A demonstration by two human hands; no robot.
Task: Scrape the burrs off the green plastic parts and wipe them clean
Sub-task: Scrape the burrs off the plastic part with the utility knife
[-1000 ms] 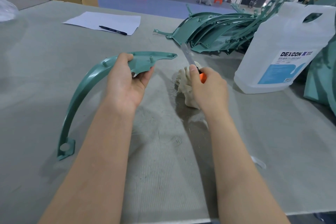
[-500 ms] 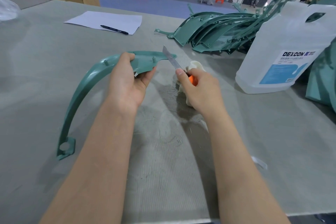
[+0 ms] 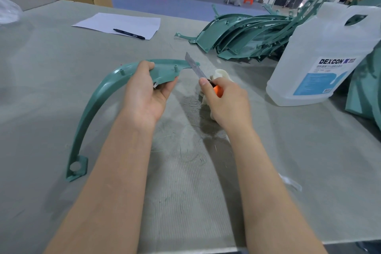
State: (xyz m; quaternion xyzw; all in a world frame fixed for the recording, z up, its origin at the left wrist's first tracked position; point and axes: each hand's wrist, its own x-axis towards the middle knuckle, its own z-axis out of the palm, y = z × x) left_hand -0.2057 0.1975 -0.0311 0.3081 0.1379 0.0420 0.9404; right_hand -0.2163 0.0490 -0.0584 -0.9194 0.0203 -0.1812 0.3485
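The right hand (image 3: 227, 101) has swung the utility knife (image 3: 203, 77) leftward over the last second — a second ago the blade pointed up and away above the cloth, well apart from the part; now its tip sits at the narrow end of the green plastic part (image 3: 115, 86), touching or just beside the edge, hard to tell which. The fingers are curled round the orange handle, with the thumb laid forward along the top near the blade, and the pale cloth (image 3: 220, 74) is bunched in the same grip. The left hand (image 3: 147, 94) has barely shifted: it grips the wide section of the curved part, thumb over the far edge and fingers curled under, holding that end up off the table (image 3: 41, 72) while the tabbed end with the hole rests on the surface near the person.

Judgement — the approach is over and the scraping stroke is about to start on this end. Wiping looks not yet done for this piece. A pile of more green parts (image 3: 243, 35) lies farther back on the right, beside the white jug (image 3: 329, 53) labelled DEXCON, so much of the task likely remains. Fine shavings speckle the table between the arms. Risk: the blade is angled toward the left hand's side, so a slip could reach the fingertips.
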